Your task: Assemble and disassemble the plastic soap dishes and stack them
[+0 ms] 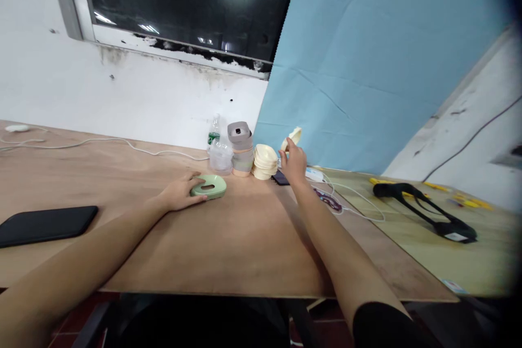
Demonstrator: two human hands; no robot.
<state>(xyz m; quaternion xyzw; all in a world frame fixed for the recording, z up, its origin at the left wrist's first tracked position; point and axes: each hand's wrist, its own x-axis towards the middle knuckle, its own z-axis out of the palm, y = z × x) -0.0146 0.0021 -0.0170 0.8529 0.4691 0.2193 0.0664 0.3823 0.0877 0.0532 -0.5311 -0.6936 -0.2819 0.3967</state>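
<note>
My left hand (181, 191) grips the near-left edge of a light green oval plastic piece (218, 189) with a slot in its middle, lying on the wooden table. My right hand (294, 163) is raised, its fingers closed on a cream plastic piece (295, 135) that tilts up beside the blue cloth. Just left of that hand stands a stack of cream plastic pieces (265, 159). Next to it rises a taller stack of grey and beige pieces (241, 147). Clear plastic pieces (221, 156) sit left of the stacks.
A green-labelled bottle (214, 129) stands against the wall. A black phone-like slab (48, 224) lies at left. White cables, a power strip (315, 174) and a dark phone (280, 178) are near the right hand. A black strap-like headset (424, 209) rests on the right-hand table.
</note>
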